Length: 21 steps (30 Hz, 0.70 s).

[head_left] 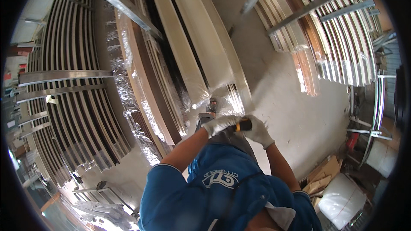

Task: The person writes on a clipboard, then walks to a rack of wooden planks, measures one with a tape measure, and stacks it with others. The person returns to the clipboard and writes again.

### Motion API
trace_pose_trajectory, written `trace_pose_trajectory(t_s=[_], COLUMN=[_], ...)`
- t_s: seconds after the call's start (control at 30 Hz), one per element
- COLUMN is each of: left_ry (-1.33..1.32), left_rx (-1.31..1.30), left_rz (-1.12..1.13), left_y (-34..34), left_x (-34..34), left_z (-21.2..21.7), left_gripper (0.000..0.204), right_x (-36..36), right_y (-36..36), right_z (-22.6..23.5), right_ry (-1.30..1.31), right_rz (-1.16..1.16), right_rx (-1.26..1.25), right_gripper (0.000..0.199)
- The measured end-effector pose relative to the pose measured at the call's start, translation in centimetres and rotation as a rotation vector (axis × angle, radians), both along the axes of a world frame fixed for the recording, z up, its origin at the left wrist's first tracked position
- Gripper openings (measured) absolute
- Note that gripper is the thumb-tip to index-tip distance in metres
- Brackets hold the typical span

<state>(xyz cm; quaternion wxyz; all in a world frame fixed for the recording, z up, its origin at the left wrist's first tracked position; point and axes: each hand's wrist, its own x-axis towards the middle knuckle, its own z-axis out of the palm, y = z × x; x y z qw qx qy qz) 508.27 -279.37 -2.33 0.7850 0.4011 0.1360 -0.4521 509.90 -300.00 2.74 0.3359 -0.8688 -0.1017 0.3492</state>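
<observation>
Fingers of the white-gloved right hand (259, 133) are curled round one end of a black tool with a yellow band (245, 125), which lies at their 9 o'clock. Its other end meets the white-gloved left hand (219, 126), at 3 o'clock from that palm; whether the left fingers clamp it or only touch it, I cannot tell. Both hands come together before the waist, the left forearm (184, 149) slanting up toward 2 o'clock, the right forearm (281, 164) toward 11. Outward from them, long cream panels (203, 30) run off toward 11 o'clock, racked strips (68, 115) stand at 9 to 10, and a white wrapped roll (342, 201) sits at 4.
</observation>
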Motion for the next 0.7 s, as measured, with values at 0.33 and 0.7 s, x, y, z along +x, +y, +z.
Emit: trace_pose_trajectory(t_s=[0.33, 0.7], left_ry=[-0.369, -0.192], left_rx=[-0.003, 0.189], left_rz=[0.063, 0.308], left_y=[0.1, -6.6], left_x=[0.8, -4.1], left_z=[5.0, 6.3], left_gripper=[0.049, 0.022], right_x=[-1.1, -3.5], right_y=[-2.7, -8.3], right_z=[1.1, 2.5], right_ry=[0.751, 0.472], right_rz=[-0.733, -0.526], right_rx=[1.044, 0.994], right_gripper=[0.059, 0.068])
